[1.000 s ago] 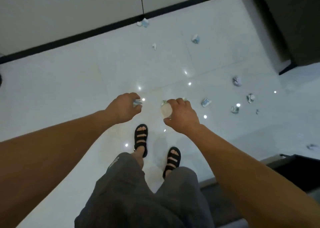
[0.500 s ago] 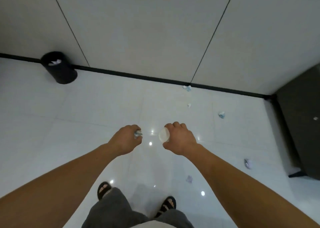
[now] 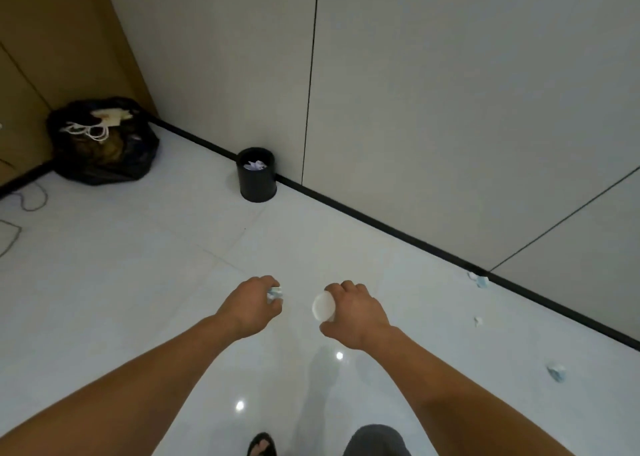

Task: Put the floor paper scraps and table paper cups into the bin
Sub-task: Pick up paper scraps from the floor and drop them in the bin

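My left hand [image 3: 251, 305] grips a crumpled bluish paper scrap [image 3: 275, 293] in its curled fingers. My right hand [image 3: 356, 311] holds a white paper cup [image 3: 323, 306], its round end facing me. Both hands are held out over the white tiled floor. A small black round bin [image 3: 257, 181] with crumpled white paper inside stands against the wall's black skirting, well ahead of my hands. Loose paper scraps lie on the floor at the right: one by the skirting [image 3: 479, 279], a tiny one [image 3: 478, 321] and a bluish one [image 3: 557, 372].
A full black rubbish bag [image 3: 104, 143] sits in the far left corner beside a wooden panel. A thin cable [image 3: 24, 209] trails over the floor at the left edge. Grey wall panels run along the back and right. My sandalled foot [image 3: 261, 445] shows at the bottom.
The view has swung left and up: the bin has moved from far left to centre, and the rubbish bag has come into sight. Both hands keep their hold.
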